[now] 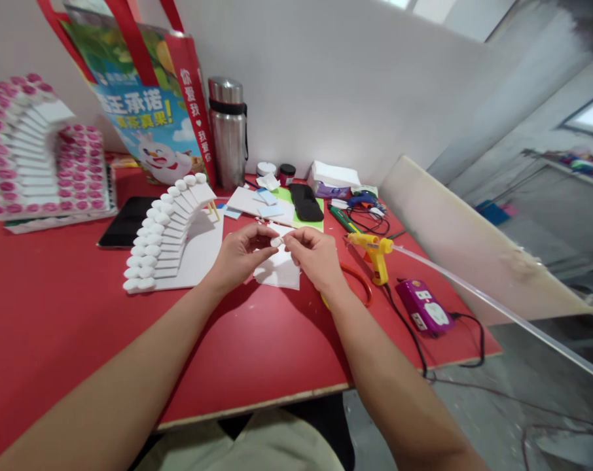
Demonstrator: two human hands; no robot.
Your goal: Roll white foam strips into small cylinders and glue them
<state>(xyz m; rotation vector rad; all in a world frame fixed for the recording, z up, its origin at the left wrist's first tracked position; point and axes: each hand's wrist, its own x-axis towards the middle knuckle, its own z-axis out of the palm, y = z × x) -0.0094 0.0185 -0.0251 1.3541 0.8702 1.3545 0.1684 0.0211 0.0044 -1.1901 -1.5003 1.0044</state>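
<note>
Both hands meet over the middle of the red table [71,307]. My left hand [240,252] and my right hand [313,256] pinch one small white round foam piece [276,242] between their fingertips. Under them lies a white foam sheet [279,269]. To the left stands a white foam staircase model [171,226] with rows of white round pieces along its steps. A yellow glue gun [375,252] stands upright just right of my right hand, with a long clear glue stick [497,307] running out to the right.
A pink-dotted staircase model [36,150] sits at far left, beside a black phone [124,222]. A printed bag [144,111], steel flask [228,131], black case [306,201], tissue pack [333,178], foam scraps and pens line the back. A purple power strip [424,307] lies near the right edge.
</note>
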